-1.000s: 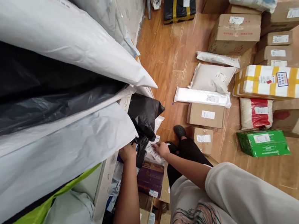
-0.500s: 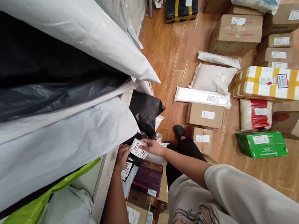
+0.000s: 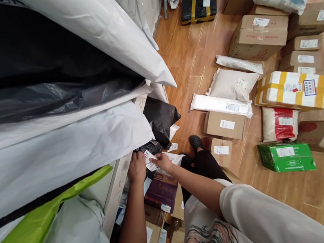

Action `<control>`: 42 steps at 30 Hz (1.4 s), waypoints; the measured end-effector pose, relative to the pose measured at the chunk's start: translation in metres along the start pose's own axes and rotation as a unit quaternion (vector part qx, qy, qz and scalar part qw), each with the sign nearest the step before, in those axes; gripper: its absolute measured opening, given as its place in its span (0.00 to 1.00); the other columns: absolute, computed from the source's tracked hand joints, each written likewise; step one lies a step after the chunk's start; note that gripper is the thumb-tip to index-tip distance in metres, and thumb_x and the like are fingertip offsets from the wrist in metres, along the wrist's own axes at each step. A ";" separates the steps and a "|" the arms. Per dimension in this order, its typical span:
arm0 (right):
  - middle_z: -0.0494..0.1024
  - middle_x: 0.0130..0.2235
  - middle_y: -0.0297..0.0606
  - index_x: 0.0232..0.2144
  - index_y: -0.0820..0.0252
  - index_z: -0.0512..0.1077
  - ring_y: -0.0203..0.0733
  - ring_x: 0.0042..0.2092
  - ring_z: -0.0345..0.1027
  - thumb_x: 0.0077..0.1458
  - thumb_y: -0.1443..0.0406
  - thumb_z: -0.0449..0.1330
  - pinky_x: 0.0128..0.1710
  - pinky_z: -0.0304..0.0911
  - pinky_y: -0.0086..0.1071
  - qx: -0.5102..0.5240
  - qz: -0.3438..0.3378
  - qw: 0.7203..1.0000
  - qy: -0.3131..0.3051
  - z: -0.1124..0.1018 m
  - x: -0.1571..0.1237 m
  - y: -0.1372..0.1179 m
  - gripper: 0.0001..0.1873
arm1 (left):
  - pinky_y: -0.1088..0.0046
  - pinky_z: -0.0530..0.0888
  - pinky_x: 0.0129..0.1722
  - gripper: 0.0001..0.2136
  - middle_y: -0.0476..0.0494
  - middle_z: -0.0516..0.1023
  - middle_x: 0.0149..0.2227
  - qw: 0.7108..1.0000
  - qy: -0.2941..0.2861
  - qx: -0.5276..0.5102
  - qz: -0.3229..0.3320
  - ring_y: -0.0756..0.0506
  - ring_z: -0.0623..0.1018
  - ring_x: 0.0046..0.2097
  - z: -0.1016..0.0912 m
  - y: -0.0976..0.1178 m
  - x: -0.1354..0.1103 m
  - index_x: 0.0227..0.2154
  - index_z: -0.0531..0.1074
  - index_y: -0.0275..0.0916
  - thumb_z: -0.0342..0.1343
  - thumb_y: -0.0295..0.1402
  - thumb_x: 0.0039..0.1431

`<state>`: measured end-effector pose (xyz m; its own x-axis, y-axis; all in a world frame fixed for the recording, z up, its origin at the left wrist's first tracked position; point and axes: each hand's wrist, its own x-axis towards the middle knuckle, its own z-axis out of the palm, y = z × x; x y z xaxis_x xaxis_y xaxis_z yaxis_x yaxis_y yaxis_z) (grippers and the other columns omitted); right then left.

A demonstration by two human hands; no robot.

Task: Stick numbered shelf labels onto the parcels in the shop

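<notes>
My right hand (image 3: 163,162) pinches a strip of white number labels (image 3: 150,161) with large black digits. Just left of it, my left hand (image 3: 138,168) is closed, its fingers curled over beside the labels; what they grip, if anything, is hidden. Behind both hands lies a dark plastic-wrapped parcel (image 3: 150,146), and a larger black bag (image 3: 161,119) sits beyond it. A white bag (image 3: 173,160) is under my right wrist. Below the hands is a purple box (image 3: 161,194).
Large white and black plastic-wrapped parcels (image 3: 104,133) on a shelf (image 3: 119,184) crowd the left side. Cardboard boxes (image 3: 224,124), a green box (image 3: 287,156) and a yellow-taped white box (image 3: 295,90) stand on the wooden floor at right. My shoe (image 3: 195,142) is beside a small box.
My left hand has turned over and closed, its back now upward and its forearm shifted right. The number labels are tilted more and partly covered. The lower 7009 label no longer shows.
</notes>
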<state>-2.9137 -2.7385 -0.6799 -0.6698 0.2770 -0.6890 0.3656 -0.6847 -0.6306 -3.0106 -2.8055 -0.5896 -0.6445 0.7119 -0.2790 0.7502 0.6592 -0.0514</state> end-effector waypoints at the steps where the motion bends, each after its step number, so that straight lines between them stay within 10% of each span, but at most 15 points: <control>1: 0.66 0.18 0.28 0.19 0.59 0.66 0.29 0.20 0.53 0.38 0.43 0.66 0.20 0.49 0.26 0.008 0.007 1.000 0.012 0.002 -0.002 0.001 0.27 | 0.62 0.66 0.48 0.14 0.34 0.75 0.38 1.000 0.003 0.011 0.000 0.38 0.75 0.43 0.000 0.001 0.000 0.39 0.72 0.37 0.42 0.35 0.67; 15: 0.68 0.17 0.32 0.18 0.59 0.64 0.32 0.18 0.58 0.39 0.40 0.65 0.18 0.51 0.27 0.081 0.056 0.995 0.006 -0.025 -0.036 0.006 0.29 | 0.60 0.64 0.48 0.14 0.34 0.73 0.37 0.998 0.027 0.056 0.002 0.38 0.73 0.42 0.000 0.012 -0.001 0.36 0.73 0.37 0.42 0.33 0.67; 25: 0.63 0.15 0.30 0.15 0.60 0.64 0.30 0.19 0.50 0.40 0.37 0.61 0.19 0.45 0.26 0.090 -0.063 0.992 0.068 -0.126 -0.065 -0.027 0.33 | 0.56 0.69 0.44 0.25 0.29 0.74 0.39 0.982 0.149 -0.063 -0.097 0.34 0.74 0.43 -0.027 0.038 0.009 0.50 0.65 0.26 0.52 0.45 0.61; 28: 0.63 0.16 0.31 0.15 0.61 0.65 0.30 0.20 0.50 0.37 0.36 0.62 0.20 0.46 0.27 0.084 -0.121 0.987 0.062 -0.134 -0.056 -0.069 0.33 | 0.57 0.67 0.54 0.20 0.31 0.71 0.49 0.938 0.207 -0.278 0.024 0.37 0.72 0.52 -0.058 0.079 0.021 0.51 0.67 0.33 0.49 0.42 0.63; 31: 0.60 0.17 0.30 0.14 0.61 0.64 0.30 0.21 0.49 0.38 0.38 0.63 0.21 0.45 0.27 0.078 -0.166 0.982 0.053 -0.125 -0.044 -0.109 0.32 | 0.57 0.66 0.58 0.20 0.34 0.70 0.54 0.876 0.144 -0.455 0.072 0.37 0.70 0.57 -0.080 0.125 0.036 0.52 0.69 0.38 0.50 0.45 0.62; 37: 0.58 0.18 0.29 0.15 0.61 0.62 0.31 0.23 0.48 0.50 0.41 0.58 0.24 0.46 0.28 0.037 -0.227 0.973 0.036 -0.121 -0.026 -0.143 0.31 | 0.69 0.76 0.47 0.31 0.39 0.76 0.52 0.711 0.086 -0.676 -0.172 0.42 0.78 0.49 -0.070 0.179 0.044 0.58 0.65 0.44 0.67 0.36 0.50; 42: 0.59 0.20 0.29 0.20 0.60 0.62 0.32 0.24 0.51 0.58 0.44 0.52 0.24 0.46 0.28 -0.020 -0.248 0.968 -0.018 -0.144 -0.028 -0.140 0.28 | 0.71 0.77 0.43 0.23 0.40 0.81 0.45 0.709 0.123 -0.651 -0.241 0.43 0.81 0.44 -0.045 0.194 0.038 0.51 0.73 0.38 0.65 0.39 0.53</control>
<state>-2.8532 -2.5534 -0.6234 -0.7910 0.5408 -0.2860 0.0180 -0.4467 -0.8945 -2.8964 -2.6396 -0.5675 -0.9060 0.2432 -0.3465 -0.2348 0.3924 0.8893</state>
